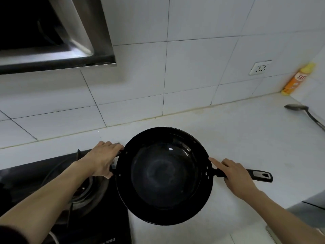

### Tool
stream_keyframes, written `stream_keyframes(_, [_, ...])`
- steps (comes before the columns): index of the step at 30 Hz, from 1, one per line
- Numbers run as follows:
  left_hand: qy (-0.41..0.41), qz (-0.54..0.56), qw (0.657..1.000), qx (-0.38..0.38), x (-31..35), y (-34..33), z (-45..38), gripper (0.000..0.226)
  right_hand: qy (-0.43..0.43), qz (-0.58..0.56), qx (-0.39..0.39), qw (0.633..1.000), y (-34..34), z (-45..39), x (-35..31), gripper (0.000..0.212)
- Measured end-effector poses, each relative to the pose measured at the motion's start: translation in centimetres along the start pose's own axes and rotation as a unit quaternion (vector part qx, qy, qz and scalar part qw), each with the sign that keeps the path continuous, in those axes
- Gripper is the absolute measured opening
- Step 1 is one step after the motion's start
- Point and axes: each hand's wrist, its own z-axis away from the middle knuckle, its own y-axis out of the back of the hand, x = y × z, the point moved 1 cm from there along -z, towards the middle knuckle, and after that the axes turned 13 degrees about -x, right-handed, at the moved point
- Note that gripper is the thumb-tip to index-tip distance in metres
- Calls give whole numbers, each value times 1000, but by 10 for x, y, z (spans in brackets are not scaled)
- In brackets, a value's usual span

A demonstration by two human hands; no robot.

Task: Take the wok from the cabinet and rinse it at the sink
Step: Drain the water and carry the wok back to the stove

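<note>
A black wok [163,175] is in the middle of the view, over the white counter [246,138] just right of the gas stove. My left hand [102,160] grips the small helper handle on its left rim. My right hand [234,175] is wrapped round the long black handle [260,175] on the right, index finger stretched along it toward the rim. The wok's inside looks dark and glossy with nothing in it. Whether its base touches the counter is not clear. No sink or cabinet is in view.
A black gas stove [79,191] with a burner lies at lower left under a steel range hood [52,41]. A metal ladle [302,111] rests at the counter's right edge, an orange spray can [297,80] stands in the back corner, and a wall socket [260,67] is in the tiles.
</note>
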Motion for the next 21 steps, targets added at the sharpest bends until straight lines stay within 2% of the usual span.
stream_keyframes(8, [-8, 9, 1000, -23, -19, -5, -19, 100, -9, -4, 0, 1000, -9, -16, -6, 105])
stream_keyframes(15, [-11, 4, 999, -38, -17, -14, -32, 99, -29, 14, -18, 999, -25, -20, -7, 113])
stream_keyframes(21, [1, 29, 999, -35, -22, -14, -35, 106, -30, 3, -44, 999, -24, -23, -8, 107])
